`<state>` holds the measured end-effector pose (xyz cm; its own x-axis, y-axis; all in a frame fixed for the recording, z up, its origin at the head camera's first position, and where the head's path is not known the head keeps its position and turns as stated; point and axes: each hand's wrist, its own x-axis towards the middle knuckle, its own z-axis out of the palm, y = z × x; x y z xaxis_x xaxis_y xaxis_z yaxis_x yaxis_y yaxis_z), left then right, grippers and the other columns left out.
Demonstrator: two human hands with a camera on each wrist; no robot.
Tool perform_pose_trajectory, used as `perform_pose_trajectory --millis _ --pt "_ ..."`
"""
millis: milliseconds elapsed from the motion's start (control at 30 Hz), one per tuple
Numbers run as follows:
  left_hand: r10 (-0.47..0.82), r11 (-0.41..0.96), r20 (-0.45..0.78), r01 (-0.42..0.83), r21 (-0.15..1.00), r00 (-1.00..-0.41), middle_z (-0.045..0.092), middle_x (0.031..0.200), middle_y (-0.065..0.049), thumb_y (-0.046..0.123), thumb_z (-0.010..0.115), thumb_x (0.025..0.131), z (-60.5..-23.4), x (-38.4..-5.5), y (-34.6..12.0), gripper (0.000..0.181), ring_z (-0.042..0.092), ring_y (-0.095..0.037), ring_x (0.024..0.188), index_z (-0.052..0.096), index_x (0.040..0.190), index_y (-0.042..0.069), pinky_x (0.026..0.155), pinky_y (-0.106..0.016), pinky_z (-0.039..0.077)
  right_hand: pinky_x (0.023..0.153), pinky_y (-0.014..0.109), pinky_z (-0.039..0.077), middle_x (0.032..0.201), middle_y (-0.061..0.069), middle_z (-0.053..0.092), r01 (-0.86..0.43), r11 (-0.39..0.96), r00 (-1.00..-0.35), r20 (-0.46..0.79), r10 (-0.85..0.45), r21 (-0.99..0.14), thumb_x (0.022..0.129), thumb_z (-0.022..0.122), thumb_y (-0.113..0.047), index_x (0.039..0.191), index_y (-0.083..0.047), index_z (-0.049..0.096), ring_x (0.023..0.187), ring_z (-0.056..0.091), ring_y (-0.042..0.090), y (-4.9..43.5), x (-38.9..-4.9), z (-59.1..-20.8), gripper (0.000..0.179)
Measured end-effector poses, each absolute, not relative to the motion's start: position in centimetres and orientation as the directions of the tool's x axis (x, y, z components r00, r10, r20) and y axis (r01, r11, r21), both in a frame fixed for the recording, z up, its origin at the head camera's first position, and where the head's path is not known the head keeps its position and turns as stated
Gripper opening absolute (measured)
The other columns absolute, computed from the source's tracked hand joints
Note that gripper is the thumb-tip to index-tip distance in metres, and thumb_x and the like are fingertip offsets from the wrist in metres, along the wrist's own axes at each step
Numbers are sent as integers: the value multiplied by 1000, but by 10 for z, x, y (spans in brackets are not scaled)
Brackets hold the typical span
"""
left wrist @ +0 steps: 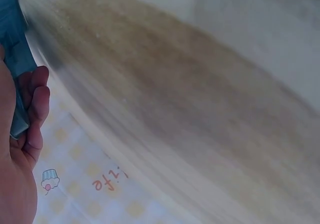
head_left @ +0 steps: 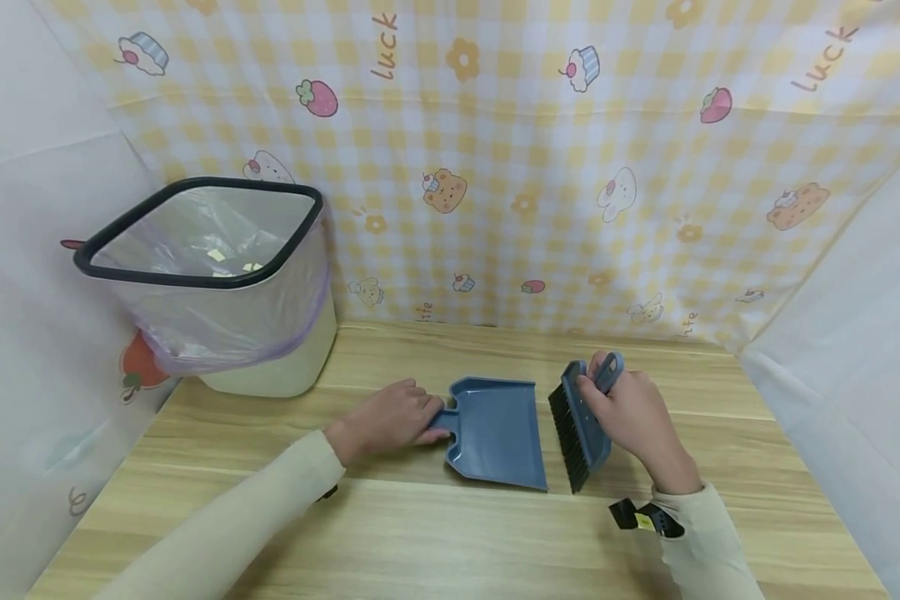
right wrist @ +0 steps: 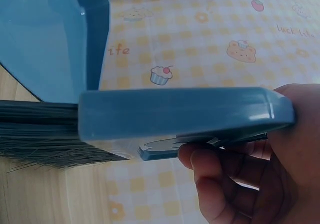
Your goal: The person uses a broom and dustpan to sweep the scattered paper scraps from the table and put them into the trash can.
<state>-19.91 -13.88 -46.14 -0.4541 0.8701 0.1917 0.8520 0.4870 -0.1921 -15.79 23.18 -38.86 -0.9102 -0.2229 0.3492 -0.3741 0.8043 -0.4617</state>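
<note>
A blue dustpan lies on the wooden table, its wide edge facing right. The left hand grips its short handle; in the left wrist view the fingers curl round that handle. Just right of the dustpan, the right hand holds a blue hand brush by its handle. Dark bristles point left toward the dustpan's edge, a small gap apart. In the right wrist view the brush spans the middle, with fingers curled beneath it. No debris is discernible on the dustpan.
A cream bin with a black rim and a clear liner stands at the back left of the table. Small pale yellow pieces lie inside it. A checked, printed cloth hangs behind; white cloth hangs at both sides.
</note>
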Motion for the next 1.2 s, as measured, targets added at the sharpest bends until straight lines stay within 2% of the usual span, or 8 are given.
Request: perform_pose_trajectory --millis 200,433,733,833,900,1000,1100,1200 --pt "865 495 189 851 -174 -465 60 76 4 46 60 114 -460 -199 -139 39 51 -13 66 66 100 10 73 -32 49 51 33 38 59 -7 43 -376 803 -909 354 -222 -463 109 67 -11 93 -11 56 48 44 13 233 -158 -389 19" --pt "860 504 180 852 -140 -478 66 84 3 46 56 115 -462 -200 -140 39 60 -14 74 67 103 11 77 -34 51 51 33 38 59 -6 44 -390 799 -903 361 -233 -458 107 68 -9 92 -11 56 48 44 13 232 -159 -388 19" --pt "839 532 183 843 -79 -513 75 111 -6 51 57 114 -460 -199 -142 51 71 -21 98 71 127 4 91 -41 56 51 32 39 57 -10 44 -448 820 -872 376 -313 -356 106 72 -14 94 -13 60 48 43 8 233 -153 -383 17" --pt "815 561 180 828 -6 -551 74 121 -8 51 61 111 -460 -198 -145 53 71 -23 105 70 134 4 97 -44 55 50 29 39 58 -14 45 -537 795 -813 424 -399 -283 102 79 -14 95 -16 65 49 40 2 231 -152 -382 15" --pt "796 580 175 813 54 -579 73 124 -9 50 65 110 -460 -197 -148 54 70 -24 107 69 136 3 97 -45 55 51 27 40 64 -16 54 -614 751 -755 458 -469 -243 99 83 -15 97 -18 68 52 41 -2 228 -150 -381 15" --pt "764 609 169 783 130 -622 72 127 -12 47 70 108 -455 -193 -152 55 69 -27 110 69 137 1 98 -47 56 53 26 45 77 -15 66 -722 666 -652 508 -563 -190 104 80 -25 99 -20 72 58 47 -5 223 -149 -381 11" --pt "734 632 162 750 194 -660 71 127 -13 44 75 105 -449 -190 -153 54 69 -27 112 69 136 0 100 -47 56 55 26 50 86 -13 68 -804 582 -543 552 -633 -124 111 70 -37 98 -20 77 64 55 -3 216 -149 -383 22" --pt "712 646 155 726 237 -684 72 125 -11 38 80 103 -446 -188 -153 47 68 -25 110 71 132 2 99 -45 56 57 26 52 88 -9 64 -855 517 -446 567 -692 -41 106 78 -32 97 -20 79 68 58 3 209 -150 -388 15"
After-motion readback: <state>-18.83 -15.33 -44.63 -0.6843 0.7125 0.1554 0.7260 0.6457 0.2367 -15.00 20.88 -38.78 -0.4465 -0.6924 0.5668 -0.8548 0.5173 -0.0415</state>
